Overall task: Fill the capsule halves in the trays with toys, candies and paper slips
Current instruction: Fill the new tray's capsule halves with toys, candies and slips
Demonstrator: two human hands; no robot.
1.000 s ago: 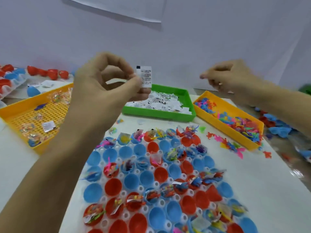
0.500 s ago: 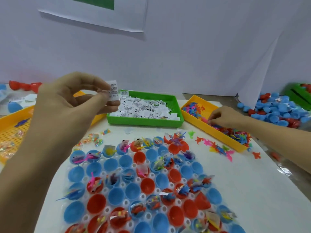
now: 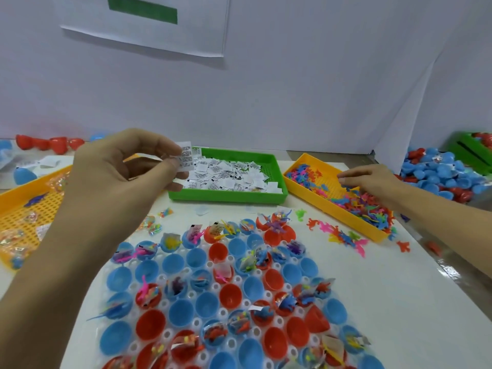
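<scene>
Capsule halves [image 3: 231,294], round and shiny like little plastic cups, sit in rows in a white holed tray [image 3: 210,265] on the white table [image 3: 399,302], close to the person. They are blue and red, too many to count. Some hold tiny bendy toys, crinkly candy bags and paper; others hold nothing.

The left hand [image 3: 125,169] is lifted over the table, wrist bent. Its thumb and first finger pinch one small printed paper slip [image 3: 187,155], held upright, and the other fingers curl under it.

Behind the capsules is one green plastic tray [image 3: 229,199] with a heap of white folded slips [image 3: 231,177]. Beside it on the right is a yellow tray with a holed floor [image 3: 332,186], full of small colourful rubbery toy figures [image 3: 364,206]. The right hand [image 3: 372,181] reaches into it, palm down, fingertips bent into the toys; I cannot tell if it has one. A few toys [image 3: 340,234] lie spilled on the table.

A second yellow tray [image 3: 29,209] on the left holds candy bags [image 3: 16,238]. A pile of loose blue and red halves [image 3: 439,174] lies far right
</scene>
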